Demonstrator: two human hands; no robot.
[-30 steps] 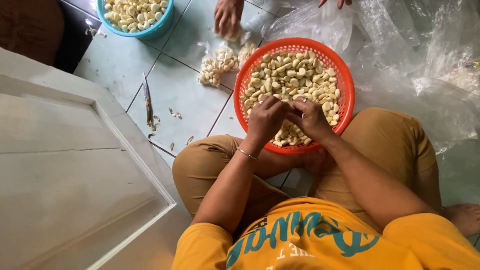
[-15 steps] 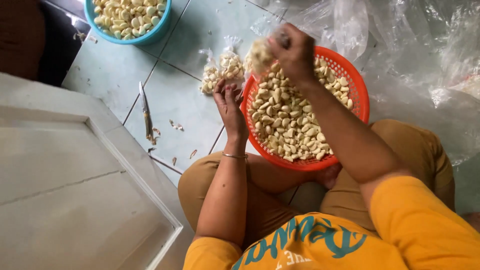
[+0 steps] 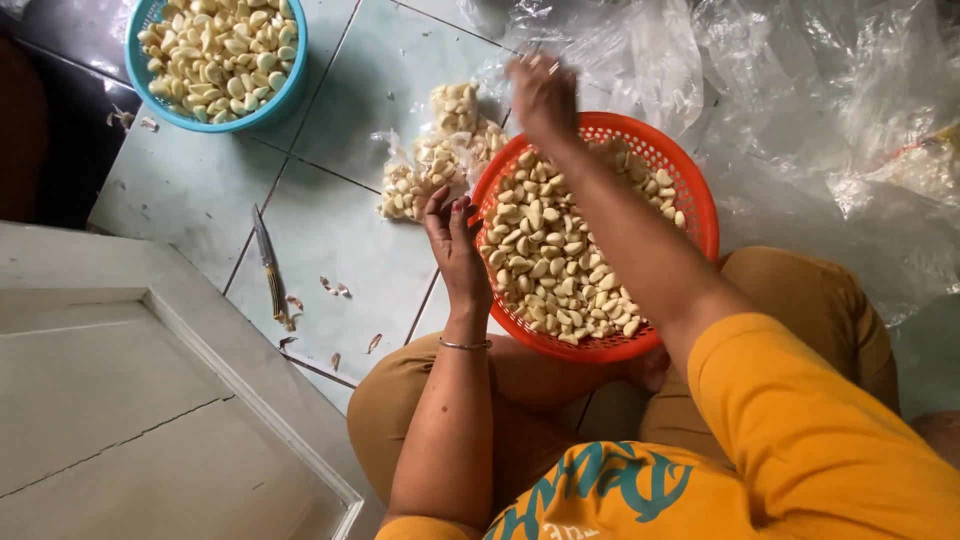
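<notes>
A red plastic basket (image 3: pixel 700 215) full of peeled garlic cloves (image 3: pixel 550 260) sits on the tiled floor in front of my knees. My left hand (image 3: pixel 455 240) rests against the basket's left rim, fingers straight and nothing in it. My right hand (image 3: pixel 540 95) is lifted over the basket's far rim, blurred, with its fingers curled; whether it holds cloves is unclear. Small clear bags of garlic (image 3: pixel 440 150) lie on the floor just left of the basket, below that hand.
A blue basket of peeled garlic (image 3: pixel 220 50) stands at the top left. A knife (image 3: pixel 268 265) lies on the tiles with bits of peel beside it. Crumpled clear plastic (image 3: pixel 820 110) covers the floor on the right. A grey panelled door (image 3: pixel 110 400) fills the lower left.
Both hands were in the red basket's cloves. My right hand has risen to the far rim, and my left hand has moved out to the left rim.
</notes>
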